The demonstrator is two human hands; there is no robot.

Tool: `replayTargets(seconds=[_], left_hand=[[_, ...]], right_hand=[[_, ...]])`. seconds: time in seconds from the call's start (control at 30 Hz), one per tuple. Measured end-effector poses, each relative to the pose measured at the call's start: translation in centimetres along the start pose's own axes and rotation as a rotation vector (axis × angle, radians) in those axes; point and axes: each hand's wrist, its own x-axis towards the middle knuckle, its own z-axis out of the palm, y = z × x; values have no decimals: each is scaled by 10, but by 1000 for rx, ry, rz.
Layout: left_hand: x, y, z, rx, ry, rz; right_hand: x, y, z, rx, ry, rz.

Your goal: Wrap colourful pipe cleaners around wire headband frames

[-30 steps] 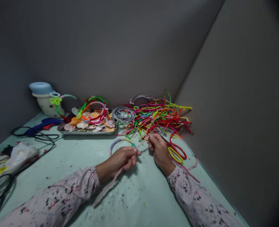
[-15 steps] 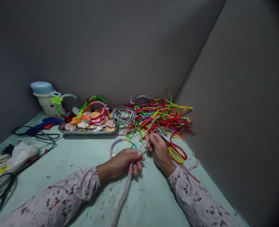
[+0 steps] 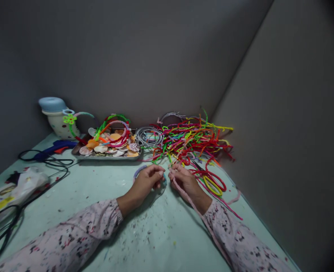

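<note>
My left hand (image 3: 145, 183) is closed, thumb and fingertips pinched together at a thin hoop wrapped in lavender and blue (image 3: 139, 171). Most of the hoop is hidden behind that hand, with its blue side showing past the fingertips. Close by on the right, my right hand (image 3: 187, 183) pinches a fuzzy pale pink pipe cleaner (image 3: 183, 193). The pink strand trails from its fingers down across my right wrist and sleeve. A small gap separates the two hands, just above the table.
A metal tray (image 3: 110, 158) holds shells and colourful hoops. Beside it lie coiled wire (image 3: 150, 136) and heaped pipe cleaners (image 3: 195, 138). Red and yellow loops (image 3: 212, 185) lie near my right hand. Leftward are a cup (image 3: 59, 122), a blue glue gun (image 3: 56, 149), black cord (image 3: 46, 162) and plastic bag (image 3: 32, 181).
The pink pipe cleaner, which hung down past my left hand, now runs from my right fingers over my right wrist. My left hand has risen slightly and moved left.
</note>
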Motion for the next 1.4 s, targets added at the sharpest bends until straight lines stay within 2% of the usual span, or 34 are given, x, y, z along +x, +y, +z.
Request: replayTargets(seconds=[0.13,0.37,0.5,0.6,0.7,0.8,1.0,1.13,1.3,1.4], left_hand=[[2,-3,-2,65,-28,47],[2,-7,-1,57,-86,54],[3,-5,-1,0,-39,22],[4,-3,-3,-134,3,-30],[5,-1,-4,-242,-9,-57],[6,-2,-4,-243,-16,-52],[7,-6,-4,-229,-14,-91],[6,-5,-3,-202,-4,-88],[3,-4,-1,-11,63,25],[3,-7,-2,116,51,101]], right_hand=[[-3,3,4,-82,-81,52],[-5,1,6,-146,-99,69],[-6,1,7,-207,-127,56],[-7,6,11,-341,-94,-11],[-8,13,14,-495,-36,-108],[-8,17,14,-598,0,-224],[-14,13,13,-649,69,-418],[-15,8,16,-600,136,-347],[-10,4,17,-574,224,-280],[-10,2,17,-588,218,-251]])
